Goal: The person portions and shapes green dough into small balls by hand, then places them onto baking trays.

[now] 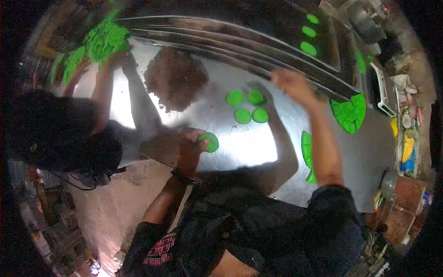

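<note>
Near the table's front edge, my left hand (pixel 194 142) holds a round green disc (pixel 211 142), its fingers on the disc's left side. My right hand (pixel 291 84) is raised over the far side of the metal table (pixel 221 124); its fingers are curled, and what they hold, if anything, is too blurred to tell. Between the hands lie several green discs (pixel 242 116) in a cluster. A brown crumbly pile (pixel 175 78) spreads behind my left hand. Beside my right forearm is a green leaf-like piece (pixel 307 150), partly hidden by the arm.
At the left, a co-worker in dark clothing (pixel 60 134) reaches toward a green heap (pixel 107 40). Green ovals (pixel 308 32) lie on a dark surface beyond the ridged metal edge. A larger green piece (pixel 349 114) sits at the right, near a white frame (pixel 384 90).
</note>
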A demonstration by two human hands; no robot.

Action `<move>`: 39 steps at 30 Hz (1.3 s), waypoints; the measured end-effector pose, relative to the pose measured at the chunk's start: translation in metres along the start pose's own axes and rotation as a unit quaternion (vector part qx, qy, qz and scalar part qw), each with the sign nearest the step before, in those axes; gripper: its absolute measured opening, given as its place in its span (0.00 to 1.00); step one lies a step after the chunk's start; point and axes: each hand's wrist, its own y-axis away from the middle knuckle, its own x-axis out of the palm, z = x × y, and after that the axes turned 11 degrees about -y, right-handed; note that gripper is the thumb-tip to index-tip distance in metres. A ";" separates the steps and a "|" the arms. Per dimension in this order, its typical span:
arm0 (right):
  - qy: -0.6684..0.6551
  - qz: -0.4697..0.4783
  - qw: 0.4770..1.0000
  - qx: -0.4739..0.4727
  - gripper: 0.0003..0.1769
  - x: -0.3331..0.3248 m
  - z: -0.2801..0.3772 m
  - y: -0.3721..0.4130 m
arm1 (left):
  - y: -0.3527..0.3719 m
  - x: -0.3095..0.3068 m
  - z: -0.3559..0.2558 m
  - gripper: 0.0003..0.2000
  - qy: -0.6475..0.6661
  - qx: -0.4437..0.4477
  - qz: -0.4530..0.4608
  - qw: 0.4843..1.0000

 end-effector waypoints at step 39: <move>0.253 -0.161 0.948 -0.108 0.21 0.099 -0.092 0.005 | -0.146 0.063 -0.014 0.14 -0.458 0.230 0.000 0.859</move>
